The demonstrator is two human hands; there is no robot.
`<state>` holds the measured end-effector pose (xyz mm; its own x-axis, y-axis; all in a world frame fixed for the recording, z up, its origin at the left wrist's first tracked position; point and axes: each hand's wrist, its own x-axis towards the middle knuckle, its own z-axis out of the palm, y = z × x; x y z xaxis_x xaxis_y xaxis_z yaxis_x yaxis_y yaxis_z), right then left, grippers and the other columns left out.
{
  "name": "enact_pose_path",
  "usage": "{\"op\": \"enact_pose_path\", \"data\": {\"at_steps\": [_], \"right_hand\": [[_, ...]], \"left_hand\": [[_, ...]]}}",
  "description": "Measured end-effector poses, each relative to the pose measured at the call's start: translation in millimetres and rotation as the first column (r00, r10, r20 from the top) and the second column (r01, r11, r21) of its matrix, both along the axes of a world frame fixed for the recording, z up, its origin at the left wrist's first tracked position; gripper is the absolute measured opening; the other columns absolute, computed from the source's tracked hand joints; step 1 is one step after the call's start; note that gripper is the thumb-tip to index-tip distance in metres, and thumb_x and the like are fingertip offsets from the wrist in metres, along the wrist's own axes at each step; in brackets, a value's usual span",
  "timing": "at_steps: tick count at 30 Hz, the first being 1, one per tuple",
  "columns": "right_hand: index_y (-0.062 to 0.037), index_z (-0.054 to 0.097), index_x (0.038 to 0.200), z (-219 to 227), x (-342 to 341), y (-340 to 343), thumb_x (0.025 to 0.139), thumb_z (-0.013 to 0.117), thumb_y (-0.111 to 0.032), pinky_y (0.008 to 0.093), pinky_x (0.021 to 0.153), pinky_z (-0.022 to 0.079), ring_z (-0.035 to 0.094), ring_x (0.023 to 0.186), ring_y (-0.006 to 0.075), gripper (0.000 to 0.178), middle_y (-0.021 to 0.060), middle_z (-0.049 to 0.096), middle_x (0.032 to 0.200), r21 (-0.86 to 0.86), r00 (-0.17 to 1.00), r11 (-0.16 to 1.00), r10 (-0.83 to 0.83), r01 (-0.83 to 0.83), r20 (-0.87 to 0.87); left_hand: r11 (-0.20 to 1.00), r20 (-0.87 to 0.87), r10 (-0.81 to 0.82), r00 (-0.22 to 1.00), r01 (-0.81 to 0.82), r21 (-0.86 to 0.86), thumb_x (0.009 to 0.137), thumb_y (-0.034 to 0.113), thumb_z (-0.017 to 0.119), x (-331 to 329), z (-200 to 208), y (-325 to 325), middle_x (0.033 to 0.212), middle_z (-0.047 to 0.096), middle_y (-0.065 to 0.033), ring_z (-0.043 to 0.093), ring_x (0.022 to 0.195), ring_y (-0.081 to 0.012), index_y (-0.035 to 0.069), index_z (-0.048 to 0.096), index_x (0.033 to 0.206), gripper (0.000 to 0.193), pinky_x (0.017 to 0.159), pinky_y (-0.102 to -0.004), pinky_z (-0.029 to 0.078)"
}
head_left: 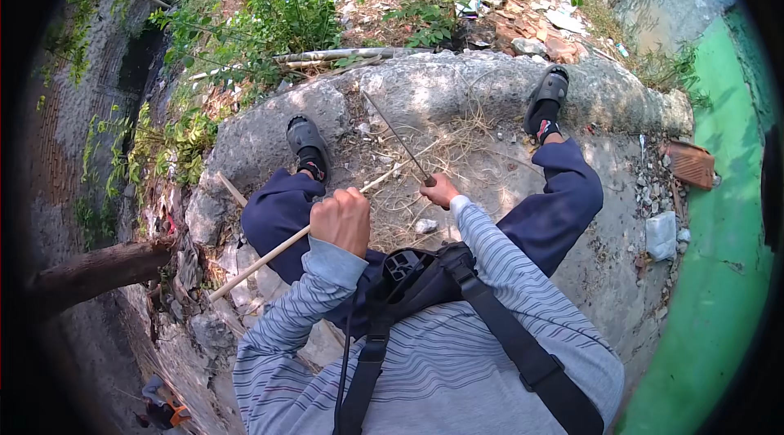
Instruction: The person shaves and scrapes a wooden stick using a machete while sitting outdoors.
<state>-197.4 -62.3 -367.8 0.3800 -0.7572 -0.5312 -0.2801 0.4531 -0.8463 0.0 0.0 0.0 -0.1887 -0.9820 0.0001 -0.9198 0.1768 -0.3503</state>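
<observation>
My left hand (341, 221) is closed around a long pale stick (260, 265), which looks like split bamboo. The stick slants from beside my left thigh up past my fist, and its thinner far end lies between my knees. In my right hand (441, 191) is the handle of a long, narrow-bladed knife (394, 134), its dark blade pointing away and to the left. The blade crosses over or close by the stick's far end; whether they touch I cannot tell. Thin curly pale shavings (469, 131) are strewn on the ground between my feet.
A low rough stone kerb (425, 92) curves past my shoes, with leafy plants and litter beyond. At right are a brown plastic piece (691, 164), a white block (661, 236) and a green surface (719, 272). A thick log (106, 276) juts in at left. Another person (162, 404) shows at lower left.
</observation>
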Motion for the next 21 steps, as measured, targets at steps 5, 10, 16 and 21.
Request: {"op": "enact_pose_path", "data": {"at_steps": [5,10,16,21], "right_hand": [[-0.0043,0.056,0.073,-42,-25,-13,0.08,0.073,-0.017,0.0338,0.04,0.034,0.046,0.041,0.0141,0.022,0.0043,0.052,0.057,0.239,0.993,0.968,-0.059,0.081,-0.1],[-0.0042,0.057,0.072,-40,-23,-8,0.08,0.072,-0.016,0.0343,0.039,0.036,0.047,0.041,0.0134,0.021,0.0027,0.051,0.055,0.152,0.984,0.981,-0.093,0.117,-0.155],[-0.0055,0.06,0.069,-25,-2,3,0.083,0.073,-0.019,0.0317,0.044,0.039,0.05,0.046,0.0119,0.023,0.0015,0.056,0.058,-0.016,0.997,0.999,-0.043,0.042,-0.069],[-0.0039,0.057,0.071,-42,-26,-3,0.083,0.069,-0.014,0.0324,0.038,0.036,0.046,0.04,0.0139,0.019,0.003,0.051,0.056,0.361,0.99,0.922,-0.114,0.139,-0.089]], "left_hand": [[0.999,-0.033,-0.005,0.999,0.007,0.053,0.083,0.01,0.065,0,3,-7,0.068,0.064,-0.007,0.071,0.063,-0.0234,0.009,0.063,0.074,0.01,0.056,-0.0355,0.054],[1.0,-0.017,-0.026,1.0,0.027,0.014,0.082,0.01,0.064,-2,-5,6,0.066,0.063,-0.0047,0.07,0.063,-0.0211,0.011,0.061,0.072,0.011,0.055,-0.0336,0.052],[0.998,-0.063,0.048,0.997,-0.045,0.048,0.084,0.01,0.064,4,-3,-4,0.07,0.066,-0.0083,0.072,0.066,-0.0244,0.008,0.064,0.077,0.007,0.057,-0.0369,0.055],[0.998,-0.083,0.029,0.996,-0.023,0.067,0.084,0.011,0.065,10,1,-7,0.07,0.067,-0.0089,0.072,0.067,-0.0247,0.009,0.065,0.077,0.008,0.058,-0.0375,0.055]]}}
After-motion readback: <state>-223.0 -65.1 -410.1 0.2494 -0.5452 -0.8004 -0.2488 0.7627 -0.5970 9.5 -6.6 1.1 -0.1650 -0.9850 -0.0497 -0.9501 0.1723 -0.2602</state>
